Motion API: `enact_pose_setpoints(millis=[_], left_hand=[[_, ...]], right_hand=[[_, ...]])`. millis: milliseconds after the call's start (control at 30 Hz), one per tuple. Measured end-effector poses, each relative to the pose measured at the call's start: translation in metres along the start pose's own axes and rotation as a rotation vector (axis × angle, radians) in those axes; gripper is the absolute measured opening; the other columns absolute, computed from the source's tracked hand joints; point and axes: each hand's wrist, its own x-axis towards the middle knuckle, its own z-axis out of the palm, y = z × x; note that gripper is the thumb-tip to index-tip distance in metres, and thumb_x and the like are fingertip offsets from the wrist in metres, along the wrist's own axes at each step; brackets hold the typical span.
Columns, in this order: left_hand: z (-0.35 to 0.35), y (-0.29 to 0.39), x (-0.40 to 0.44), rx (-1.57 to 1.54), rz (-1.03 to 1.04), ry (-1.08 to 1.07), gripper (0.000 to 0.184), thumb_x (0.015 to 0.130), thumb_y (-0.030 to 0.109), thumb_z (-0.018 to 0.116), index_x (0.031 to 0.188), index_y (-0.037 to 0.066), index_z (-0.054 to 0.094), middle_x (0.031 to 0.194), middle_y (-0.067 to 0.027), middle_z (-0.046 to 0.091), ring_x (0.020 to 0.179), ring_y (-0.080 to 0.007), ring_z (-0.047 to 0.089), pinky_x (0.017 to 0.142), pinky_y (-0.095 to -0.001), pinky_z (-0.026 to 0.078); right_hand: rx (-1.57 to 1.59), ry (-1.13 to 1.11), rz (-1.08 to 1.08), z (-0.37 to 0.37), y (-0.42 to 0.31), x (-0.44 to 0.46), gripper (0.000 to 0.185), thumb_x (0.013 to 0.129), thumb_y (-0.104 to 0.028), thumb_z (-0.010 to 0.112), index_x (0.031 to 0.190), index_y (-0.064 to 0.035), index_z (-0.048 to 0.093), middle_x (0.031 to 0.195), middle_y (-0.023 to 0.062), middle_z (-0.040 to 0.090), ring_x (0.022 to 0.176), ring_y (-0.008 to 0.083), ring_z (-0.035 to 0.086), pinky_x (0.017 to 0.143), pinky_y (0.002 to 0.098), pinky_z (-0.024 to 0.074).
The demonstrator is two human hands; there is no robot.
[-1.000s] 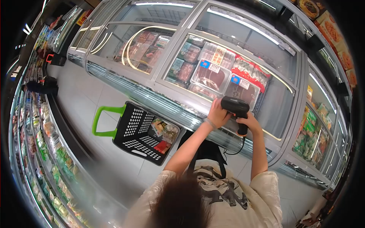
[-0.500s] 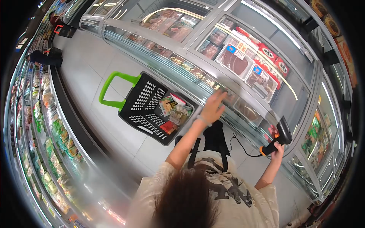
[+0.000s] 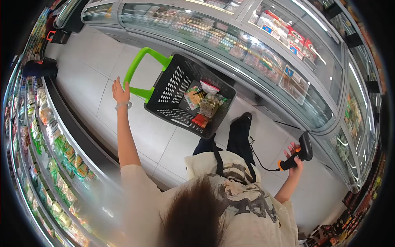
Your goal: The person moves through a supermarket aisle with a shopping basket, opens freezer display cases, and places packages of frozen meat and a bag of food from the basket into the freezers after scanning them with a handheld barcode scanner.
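Note:
My left hand point(image 3: 120, 92) is stretched out at the near side of the basket's green handle point(image 3: 133, 70), fingers extended and not wrapped round it; whether it touches cannot be made out. The black shopping basket point(image 3: 173, 117) stands on the floor ahead of me. Inside lie a bag of pale round food point(image 3: 210, 105), a printed food pack point(image 3: 192, 97), a red-and-white pack point(image 3: 209, 87) and a red pack point(image 3: 200, 120). In my right hand point(image 3: 297, 164) is a black handheld scanner point(image 3: 305, 148) with orange trim, its cord hanging down.
A glass-fronted freezer case point(image 3: 230, 41) with packaged meat runs along the far side. Shelves point(image 3: 61, 144) of bagged goods line the left. Tiled floor point(image 3: 94, 70) lies between them. Another person point(image 3: 40, 68) is at the far left, and another basket point(image 3: 61, 36) stands beyond.
My left hand has moved from over the freezer's glass edge leftwards to the basket handle. The view has shifted, showing the basket further right. The scanner stays in my right hand.

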Motion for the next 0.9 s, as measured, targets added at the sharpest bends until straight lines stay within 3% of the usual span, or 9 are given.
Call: enact_pose_setpoints(millis=[67,200,500,533,633,667,767,900], left_hand=[[0.015,-0.007,0.021,-0.019,-0.107,-0.262,0.062,0.076,0.046,0.047,0.127,0.018,0.024,0.129,-0.0159,0.027,0.119,-0.0338,0.022,0.09,-0.056,0.022],[0.052,0.013,0.021,0.148,-0.228,-0.178,0.079,0.068,0.05,0.054,0.13,0.02,0.015,0.126,-0.014,0.025,0.116,-0.0342,0.022,0.088,-0.0539,0.024],[0.051,0.017,0.011,0.261,-0.075,-0.109,0.09,0.062,0.044,0.062,0.13,0.019,0.01,0.124,-0.0177,0.023,0.114,-0.0348,0.023,0.086,-0.0543,0.026],[0.05,0.019,0.012,0.287,-0.097,-0.12,0.09,0.062,0.044,0.062,0.13,0.019,0.01,0.123,-0.0181,0.024,0.114,-0.0346,0.023,0.086,-0.0537,0.027],[0.046,0.031,0.014,0.336,-0.156,-0.168,0.091,0.061,0.044,0.063,0.131,0.019,0.009,0.122,-0.019,0.025,0.113,-0.0343,0.024,0.086,-0.0521,0.028],[0.043,0.034,0.015,0.344,-0.178,-0.192,0.092,0.061,0.044,0.062,0.131,0.019,0.009,0.121,-0.0191,0.025,0.113,-0.0343,0.024,0.086,-0.0517,0.028],[0.037,0.043,0.018,0.354,-0.25,-0.255,0.092,0.06,0.046,0.062,0.13,0.019,0.009,0.12,-0.0189,0.027,0.113,-0.0341,0.025,0.086,-0.0505,0.029],[0.038,0.044,0.017,0.378,-0.295,-0.252,0.093,0.059,0.049,0.061,0.13,0.018,0.01,0.119,-0.0187,0.029,0.112,-0.0334,0.027,0.086,-0.0498,0.029]], right_hand=[[-0.011,0.007,-0.017,0.003,0.003,-0.036,0.06,0.055,-0.02,0.063,0.11,-0.0075,0.043,0.115,0.0139,0.043,0.102,0.0246,0.045,0.087,0.0443,0.0381],[-0.007,0.151,-0.091,-0.004,0.002,-0.087,0.059,0.056,-0.02,0.064,0.11,-0.0086,0.042,0.114,0.0132,0.044,0.1,0.0236,0.046,0.085,0.0436,0.0401],[-0.005,0.249,-0.121,0.008,0.012,-0.107,0.056,0.058,-0.018,0.063,0.109,-0.0049,0.043,0.112,0.0147,0.045,0.095,0.0238,0.049,0.08,0.04,0.0435],[-0.025,0.252,-0.133,0.015,0.007,-0.106,0.05,0.062,-0.014,0.061,0.107,-0.0033,0.043,0.107,0.0157,0.048,0.083,0.0213,0.053,0.07,0.033,0.0455],[-0.295,0.349,-0.094,0.008,-0.012,-0.101,0.037,0.067,-0.01,0.057,0.101,-0.0015,0.045,0.095,0.0146,0.053,0.065,0.0168,0.053,0.059,0.0269,0.0429],[-0.472,0.405,-0.094,-0.002,-0.019,-0.095,0.026,0.071,-0.009,0.055,0.094,0.0,0.047,0.082,0.012,0.056,0.055,0.0127,0.048,0.052,0.0254,0.039],[-0.946,0.717,-0.066,-0.033,-0.052,-0.073,0.02,0.07,-0.013,0.059,0.084,-0.0017,0.05,0.067,0.0047,0.052,0.053,0.0091,0.046,0.051,0.0239,0.0369],[-0.914,0.719,-0.279,-0.041,-0.112,-0.02,0.018,0.07,-0.012,0.059,0.083,-0.0027,0.05,0.064,0.0022,0.049,0.053,0.0086,0.045,0.051,0.0238,0.036]])
